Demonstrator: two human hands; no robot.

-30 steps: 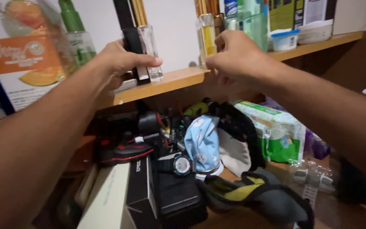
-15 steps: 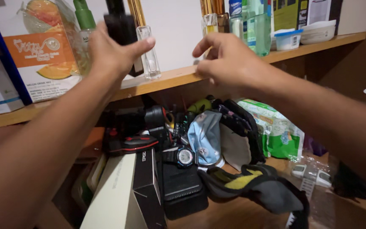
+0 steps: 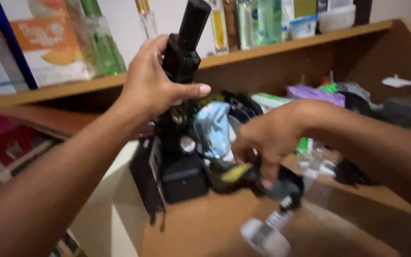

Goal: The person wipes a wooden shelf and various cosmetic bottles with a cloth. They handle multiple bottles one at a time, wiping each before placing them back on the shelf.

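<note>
Now the left hand (image 3: 155, 81) is off the shelf (image 3: 272, 47) and clenched around a tall black bottle (image 3: 184, 47), which it holds tilted in the air in front of the shelf edge. 1 second ago that hand rested at the shelf, its fingers on the bottle as it stood there; half a second ago the bottle was already rising. The bottle has therefore left its place and is being carried, fully in the left hand's grip.

The right hand (image 3: 267, 143) has dropped from shelf height to below the shelf. It is closed on a dark strap with a yellow patch (image 3: 243, 173), which trails toward the worktop (image 3: 205, 228). The picture is blurred here, so the exact hold is unclear.

Below the shelf lie a black box (image 3: 184, 178), a light blue cloth (image 3: 213, 128) and a green packet (image 3: 304, 145). On the shelf remain a green bottle (image 3: 102, 43) and an orange carton (image 3: 51, 47), left of the raised bottle.
</note>
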